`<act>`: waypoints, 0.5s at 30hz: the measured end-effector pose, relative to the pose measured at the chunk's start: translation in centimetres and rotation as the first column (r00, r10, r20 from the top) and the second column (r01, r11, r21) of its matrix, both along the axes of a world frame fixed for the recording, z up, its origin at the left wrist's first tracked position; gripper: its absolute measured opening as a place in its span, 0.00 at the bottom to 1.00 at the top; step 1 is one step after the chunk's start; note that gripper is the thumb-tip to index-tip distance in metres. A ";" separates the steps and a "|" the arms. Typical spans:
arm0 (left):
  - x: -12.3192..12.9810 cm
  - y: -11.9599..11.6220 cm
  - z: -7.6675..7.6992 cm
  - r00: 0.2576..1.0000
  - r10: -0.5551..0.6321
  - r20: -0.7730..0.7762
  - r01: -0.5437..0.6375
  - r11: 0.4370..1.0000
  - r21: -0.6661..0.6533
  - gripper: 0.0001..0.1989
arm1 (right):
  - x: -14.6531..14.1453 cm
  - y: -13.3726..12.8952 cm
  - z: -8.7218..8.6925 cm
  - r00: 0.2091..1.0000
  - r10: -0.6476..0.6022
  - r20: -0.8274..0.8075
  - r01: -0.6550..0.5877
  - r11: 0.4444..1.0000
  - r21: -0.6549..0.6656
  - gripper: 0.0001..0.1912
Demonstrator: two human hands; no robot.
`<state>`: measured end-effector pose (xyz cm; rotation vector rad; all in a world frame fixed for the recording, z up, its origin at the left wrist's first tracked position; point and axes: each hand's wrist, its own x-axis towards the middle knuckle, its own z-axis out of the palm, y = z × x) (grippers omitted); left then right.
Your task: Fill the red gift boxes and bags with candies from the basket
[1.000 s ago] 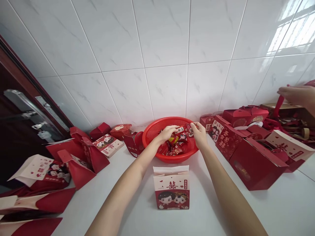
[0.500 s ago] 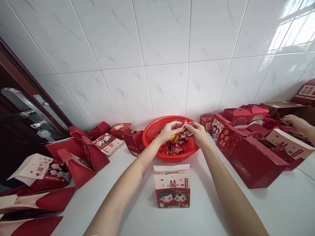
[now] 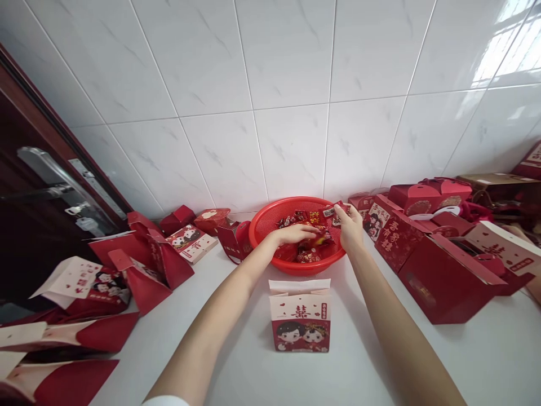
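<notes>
A red perforated basket by the tiled wall holds wrapped candies. My left hand reaches over it, fingers stretched down onto the candies; whether it grips one is hidden. My right hand, above the basket's right rim, pinches small red-and-white packets. In front of the basket, an upright red-and-white gift box with two cartoon faces stands on the white table.
Red gift boxes and bags line the left side, near a dark door with a metal handle. More red boxes and a cardboard box stand at the right.
My left hand has left the packets and moved down into the basket. My right hand has shifted slightly right, still holding packets. The other person's hand at the right is gone from view.
</notes>
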<state>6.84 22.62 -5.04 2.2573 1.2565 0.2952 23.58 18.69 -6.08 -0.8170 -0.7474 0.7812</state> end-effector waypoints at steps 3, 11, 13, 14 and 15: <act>0.6 -0.1 0.2 0.994 0.047 0.098 -0.047 0.999 -0.002 0.20 | 0.0 0.1 -0.2 1.000 -0.009 0.026 0.009 1.000 0.005 0.19; -0.2 1.0 0.4 0.972 0.227 0.068 -0.234 0.966 0.113 0.20 | 0.1 0.2 -0.2 1.000 0.025 0.017 -0.025 0.999 -0.030 0.22; 0.3 1.1 0.6 0.987 0.160 -0.006 -0.159 0.984 0.084 0.18 | 0.0 0.1 -0.1 0.999 0.027 0.025 -0.026 0.999 -0.032 0.23; 0.6 1.3 0.6 0.991 0.125 -0.052 -0.122 0.991 0.061 0.17 | 0.0 0.0 0.0 0.999 0.029 0.026 -0.028 0.999 -0.032 0.23; 0.9 1.5 0.7 0.990 0.096 -0.102 -0.093 0.995 0.036 0.15 | 0.0 -0.1 0.0 0.999 0.031 0.027 -0.030 0.999 -0.031 0.23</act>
